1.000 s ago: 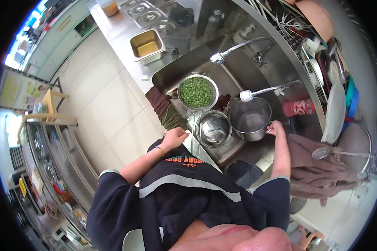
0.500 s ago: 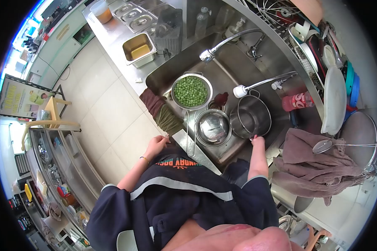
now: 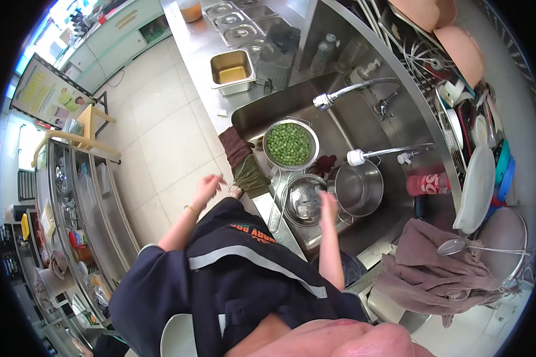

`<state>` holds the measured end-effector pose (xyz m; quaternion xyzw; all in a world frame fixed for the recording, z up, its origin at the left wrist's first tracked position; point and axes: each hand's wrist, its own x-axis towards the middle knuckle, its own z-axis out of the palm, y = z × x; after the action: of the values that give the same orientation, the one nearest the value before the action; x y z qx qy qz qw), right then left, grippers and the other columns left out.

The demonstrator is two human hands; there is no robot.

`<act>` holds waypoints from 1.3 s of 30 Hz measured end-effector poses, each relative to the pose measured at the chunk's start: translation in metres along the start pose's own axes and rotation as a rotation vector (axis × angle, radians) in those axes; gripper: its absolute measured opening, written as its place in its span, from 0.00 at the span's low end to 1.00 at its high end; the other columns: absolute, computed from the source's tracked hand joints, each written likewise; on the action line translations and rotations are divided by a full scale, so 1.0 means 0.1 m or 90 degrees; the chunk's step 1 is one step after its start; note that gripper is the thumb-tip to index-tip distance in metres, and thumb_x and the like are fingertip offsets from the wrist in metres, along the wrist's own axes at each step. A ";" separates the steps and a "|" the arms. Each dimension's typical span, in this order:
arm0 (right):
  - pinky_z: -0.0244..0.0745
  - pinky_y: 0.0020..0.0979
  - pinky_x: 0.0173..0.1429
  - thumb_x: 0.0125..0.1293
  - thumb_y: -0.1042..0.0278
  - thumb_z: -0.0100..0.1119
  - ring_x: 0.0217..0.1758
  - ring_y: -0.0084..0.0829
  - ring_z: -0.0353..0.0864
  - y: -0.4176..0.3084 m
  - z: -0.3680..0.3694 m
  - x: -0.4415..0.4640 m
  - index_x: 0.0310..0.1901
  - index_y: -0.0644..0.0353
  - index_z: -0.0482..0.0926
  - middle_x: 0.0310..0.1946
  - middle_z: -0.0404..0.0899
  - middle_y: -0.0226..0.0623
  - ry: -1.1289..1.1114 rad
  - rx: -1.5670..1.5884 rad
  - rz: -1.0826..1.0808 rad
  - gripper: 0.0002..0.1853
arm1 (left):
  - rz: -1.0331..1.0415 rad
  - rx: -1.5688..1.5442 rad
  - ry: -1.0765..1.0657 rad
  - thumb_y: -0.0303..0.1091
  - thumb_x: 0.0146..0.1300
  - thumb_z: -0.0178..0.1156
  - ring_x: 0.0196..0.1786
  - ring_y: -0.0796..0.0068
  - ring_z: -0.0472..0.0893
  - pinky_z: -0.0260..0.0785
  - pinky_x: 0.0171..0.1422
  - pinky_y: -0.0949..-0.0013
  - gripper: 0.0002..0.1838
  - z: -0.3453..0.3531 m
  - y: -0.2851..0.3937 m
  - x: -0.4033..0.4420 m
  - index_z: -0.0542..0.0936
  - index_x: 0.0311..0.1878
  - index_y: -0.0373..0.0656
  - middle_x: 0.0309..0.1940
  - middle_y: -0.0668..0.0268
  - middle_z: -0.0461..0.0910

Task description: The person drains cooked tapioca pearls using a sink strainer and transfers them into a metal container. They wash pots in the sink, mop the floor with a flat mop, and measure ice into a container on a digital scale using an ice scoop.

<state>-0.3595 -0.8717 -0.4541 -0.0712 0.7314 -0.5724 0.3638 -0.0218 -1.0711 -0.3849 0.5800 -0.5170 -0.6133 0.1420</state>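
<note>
My left hand (image 3: 208,190) is held over the floor beside the sink edge, fingers loosely apart and nothing in it. Above the right side of a shiny domed metal lid (image 3: 299,207), my right hand (image 3: 328,206) is raised with its fingers extended, holding nothing. The steel pot (image 3: 363,189) stands in the sink just right of that hand, apart from it. Behind the lid sits a metal strainer (image 3: 313,156) full of small green balls (image 3: 289,144). A dark red item, partly hidden, lies between strainer and pot.
Two flexible faucets (image 3: 356,157) reach over the sink (image 3: 253,116). Brown and green cloths (image 3: 244,163) hang on its front edge. At right are a pink-red bottle (image 3: 427,184), a draped brown towel (image 3: 423,268) and stacked dishes. A metal pan (image 3: 232,84) stands on the left counter.
My right hand has let go of the pot's handle and moved left over the lid. My left hand has risen slightly, its fingers loosening. The camera view has shifted.
</note>
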 end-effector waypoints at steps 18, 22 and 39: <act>0.65 0.24 0.19 0.53 0.74 0.62 0.13 0.22 0.67 -0.43 1.59 -0.28 0.28 0.57 0.68 0.17 0.70 0.28 -0.209 0.073 0.270 0.09 | 0.190 0.023 0.224 0.55 0.54 0.58 0.29 0.70 0.77 0.72 0.27 0.68 0.28 -0.94 1.71 3.45 0.71 0.39 0.35 0.28 0.59 0.76; 0.63 0.25 0.18 0.52 0.77 0.60 0.13 0.22 0.65 -0.39 1.74 -0.54 0.30 0.58 0.68 0.15 0.67 0.28 -0.136 0.086 0.257 0.09 | 0.503 0.212 0.306 0.52 0.55 0.59 0.28 0.70 0.76 0.69 0.34 0.67 0.22 -1.33 2.25 3.73 0.73 0.35 0.39 0.24 0.63 0.76; 0.62 0.23 0.17 0.52 0.78 0.61 0.13 0.20 0.67 -0.34 1.90 -0.71 0.27 0.58 0.66 0.15 0.68 0.28 -0.112 0.146 0.172 0.11 | 0.269 0.188 -0.139 0.52 0.64 0.47 0.14 0.82 0.66 0.57 0.15 0.76 0.23 -1.23 2.01 3.06 0.71 0.38 0.37 0.16 0.67 0.68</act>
<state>-0.2018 -0.9949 -0.4073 0.0194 0.6295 -0.5896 0.5057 -0.0896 -1.4516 -0.3714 0.4042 -0.7227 -0.5468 0.1239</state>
